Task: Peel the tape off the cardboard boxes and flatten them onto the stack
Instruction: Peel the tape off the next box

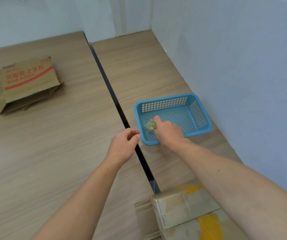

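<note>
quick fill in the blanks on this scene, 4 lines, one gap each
1. The wad of tape lies inside the ____ basket.
2. The ____ hand reaches into the basket at the wad.
3. The flattened cardboard stack bears ____ print.
4. The box at the near edge carries ____ tape.

Missing words: blue; right; red; yellow

Crumpled wad of clear yellowish tape (150, 125): right at the fingertips of the right hand (167, 131), on the floor of a blue plastic mesh basket (200, 108); pinched or loose, cannot tell. Flattened brown cardboard stack (26, 84), red print on top sheet: far left of the grip, lying flat. Brown cardboard box (179, 210), yellow patches, not flattened: nearer than the grip, under that forearm
</note>
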